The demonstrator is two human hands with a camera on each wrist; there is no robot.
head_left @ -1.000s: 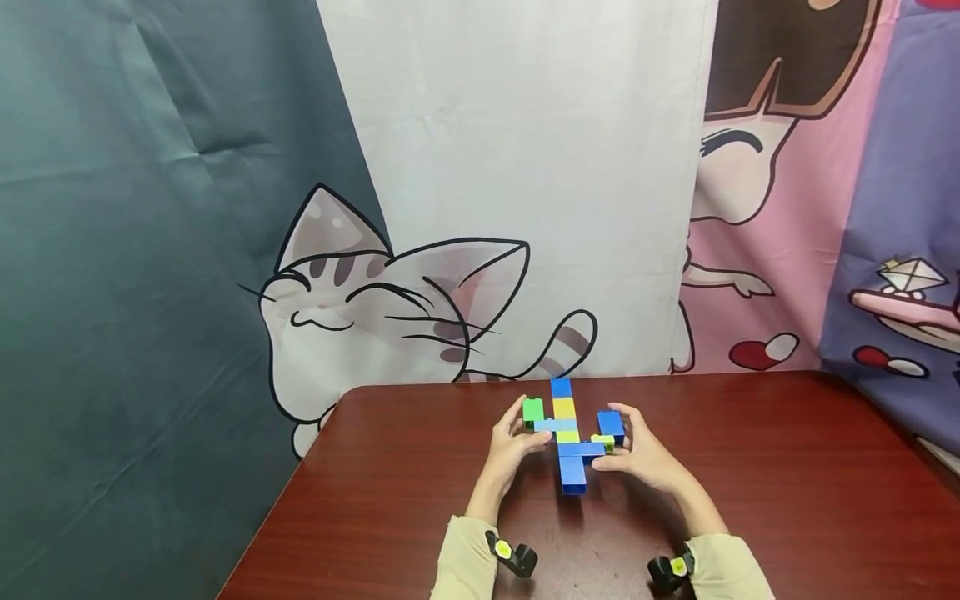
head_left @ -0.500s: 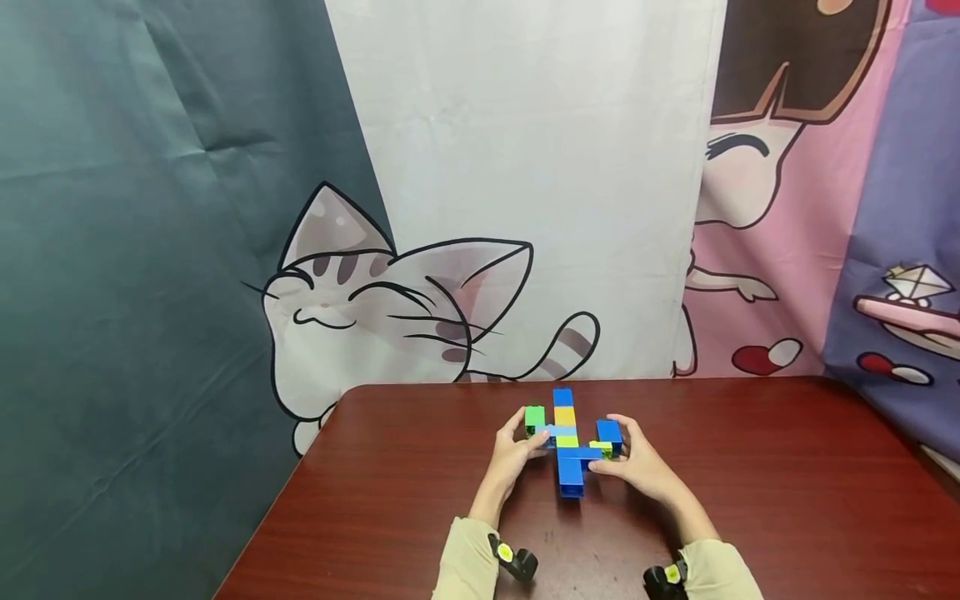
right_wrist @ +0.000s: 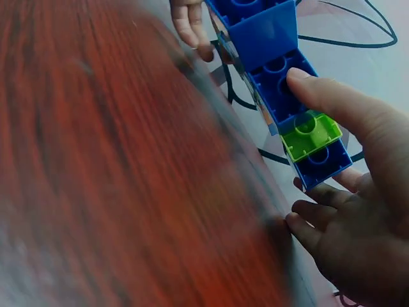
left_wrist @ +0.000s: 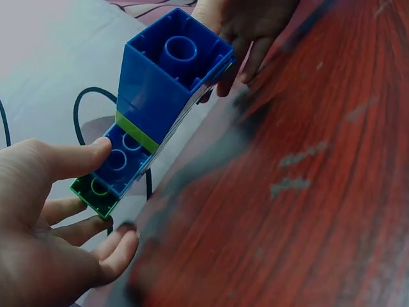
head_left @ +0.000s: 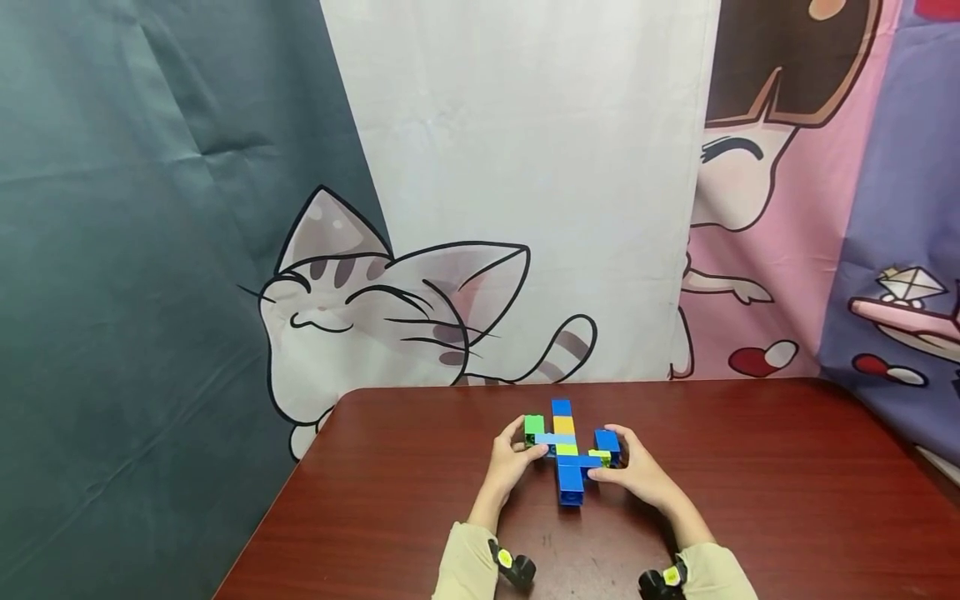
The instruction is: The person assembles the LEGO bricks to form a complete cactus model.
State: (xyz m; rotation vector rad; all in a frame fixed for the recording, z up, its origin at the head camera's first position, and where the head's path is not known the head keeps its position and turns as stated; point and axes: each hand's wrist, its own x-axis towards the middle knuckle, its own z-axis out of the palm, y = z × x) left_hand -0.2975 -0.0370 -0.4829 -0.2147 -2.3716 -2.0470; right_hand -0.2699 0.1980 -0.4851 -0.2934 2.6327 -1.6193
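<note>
A long model of joined toy building bricks [head_left: 563,426] is held up over the table between both hands. Its spine runs blue, orange-yellow, lime and blue. My left hand [head_left: 504,467] pinches the left branch, thumb on the light blue brick [head_left: 554,438], fingers by the green brick [head_left: 533,426]. My right hand [head_left: 639,472] grips the right branch, where a blue brick [head_left: 607,442] sits beyond a small lime brick [head_left: 600,456]. In the right wrist view the thumb [right_wrist: 303,82] presses a hollow blue brick. Open brick undersides show in the left wrist view, around the large blue brick [left_wrist: 153,89].
The reddish-brown wooden table [head_left: 360,508] extends to both sides and ends at a back edge behind the model. Beyond it hangs a cloth backdrop [head_left: 540,167] with a cartoon cat. Black cameras [head_left: 517,572] are strapped at both wrists.
Both hands have brought the brick model slightly down and toward the person. Their grip on its two branches looks the same.
</note>
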